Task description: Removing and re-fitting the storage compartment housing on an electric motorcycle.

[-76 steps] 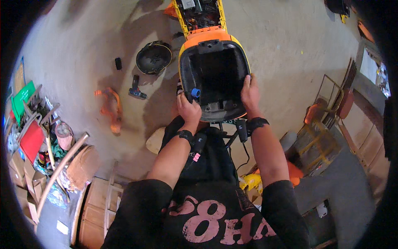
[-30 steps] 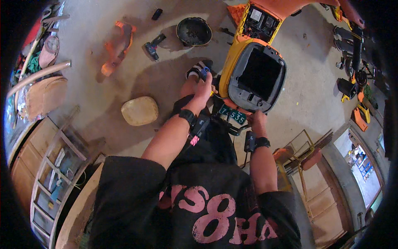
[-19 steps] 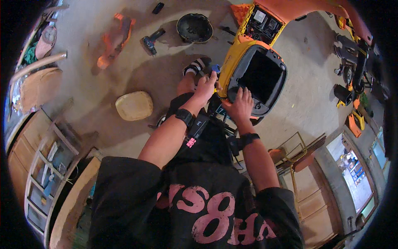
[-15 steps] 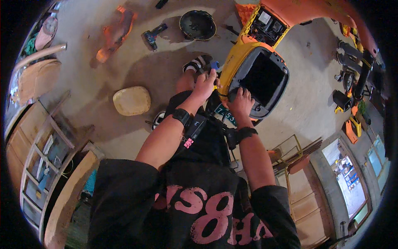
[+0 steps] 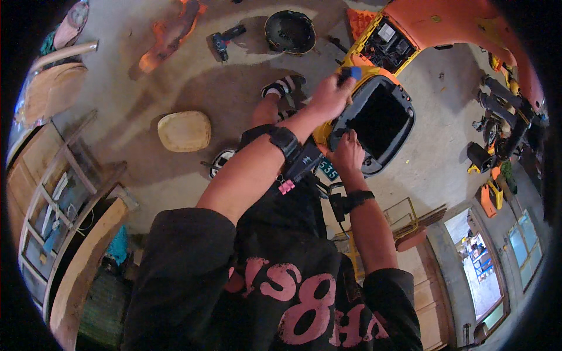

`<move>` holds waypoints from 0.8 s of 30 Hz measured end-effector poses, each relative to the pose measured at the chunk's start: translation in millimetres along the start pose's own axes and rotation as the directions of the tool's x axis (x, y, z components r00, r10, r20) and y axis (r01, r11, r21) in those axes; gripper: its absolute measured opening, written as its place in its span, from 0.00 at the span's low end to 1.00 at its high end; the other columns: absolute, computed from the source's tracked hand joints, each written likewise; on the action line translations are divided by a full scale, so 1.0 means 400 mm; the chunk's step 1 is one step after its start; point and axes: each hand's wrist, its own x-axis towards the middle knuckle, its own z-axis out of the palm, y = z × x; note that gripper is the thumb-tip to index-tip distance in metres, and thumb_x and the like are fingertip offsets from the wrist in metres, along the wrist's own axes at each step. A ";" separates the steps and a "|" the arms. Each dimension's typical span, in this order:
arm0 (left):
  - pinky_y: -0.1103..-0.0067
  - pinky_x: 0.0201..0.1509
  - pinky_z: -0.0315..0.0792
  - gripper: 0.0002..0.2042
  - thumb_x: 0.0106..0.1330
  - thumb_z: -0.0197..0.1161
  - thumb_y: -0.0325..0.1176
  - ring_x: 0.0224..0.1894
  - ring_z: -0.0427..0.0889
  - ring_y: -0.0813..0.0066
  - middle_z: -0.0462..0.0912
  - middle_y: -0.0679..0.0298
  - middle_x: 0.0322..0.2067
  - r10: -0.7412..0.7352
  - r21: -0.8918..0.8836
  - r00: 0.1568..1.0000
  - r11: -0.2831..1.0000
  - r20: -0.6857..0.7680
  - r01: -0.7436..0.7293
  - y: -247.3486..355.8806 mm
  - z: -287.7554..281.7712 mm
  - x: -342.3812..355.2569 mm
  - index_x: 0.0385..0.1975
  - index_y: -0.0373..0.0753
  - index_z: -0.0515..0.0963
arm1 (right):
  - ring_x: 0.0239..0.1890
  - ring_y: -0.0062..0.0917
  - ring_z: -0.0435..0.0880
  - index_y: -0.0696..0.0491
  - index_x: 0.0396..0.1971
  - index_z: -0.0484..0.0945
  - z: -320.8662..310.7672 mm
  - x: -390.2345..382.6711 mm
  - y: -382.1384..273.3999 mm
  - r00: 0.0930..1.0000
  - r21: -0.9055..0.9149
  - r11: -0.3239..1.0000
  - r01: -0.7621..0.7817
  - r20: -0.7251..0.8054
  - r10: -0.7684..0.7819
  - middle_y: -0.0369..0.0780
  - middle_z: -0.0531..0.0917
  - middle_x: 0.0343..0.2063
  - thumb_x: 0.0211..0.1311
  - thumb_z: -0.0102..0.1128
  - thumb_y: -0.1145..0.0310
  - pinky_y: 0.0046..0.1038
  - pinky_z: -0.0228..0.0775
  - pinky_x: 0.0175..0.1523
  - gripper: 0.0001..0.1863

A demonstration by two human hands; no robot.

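My left hand (image 5: 332, 98) is closed around a hand tool with a rounded blue end (image 5: 355, 73) that sticks out past the fingers; the rest of the tool is hidden. It is over the left side of the yellow scooter body (image 5: 369, 71), close to the dark storage compartment rim (image 5: 404, 126). My right hand (image 5: 349, 153) is at the near corner of that rim, fingers curled and pressed together; what they pinch is hidden. Below it, a green number plate (image 5: 328, 169) shows in part. The compartment stands open and its inside is dark.
Ahead on the floor lie a black round basin (image 5: 290, 32), a cordless drill (image 5: 225, 42) and an orange panel (image 5: 170, 35). A wooden stool (image 5: 184, 131) stands to the left. Exposed wiring (image 5: 389, 44) shows in the scooter's front opening. More scooter parts (image 5: 492, 196) lie right.
My left hand has moved forward and right with the blue-ended tool, now over the scooter body. My right hand's fingers, spread on the rim before, have curled in. The view has shifted slightly.
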 end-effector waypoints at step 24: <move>0.72 0.27 0.64 0.13 0.58 0.65 0.36 0.20 0.69 0.71 0.72 0.65 0.17 -0.221 0.447 0.968 0.859 -0.121 0.252 -0.168 0.056 -0.039 0.20 0.37 0.69 | 0.56 0.45 0.68 0.59 0.49 0.70 0.033 -0.028 0.221 0.691 0.551 0.706 -0.444 -0.291 0.662 0.51 0.70 0.52 0.48 0.65 0.47 0.43 0.59 0.58 0.36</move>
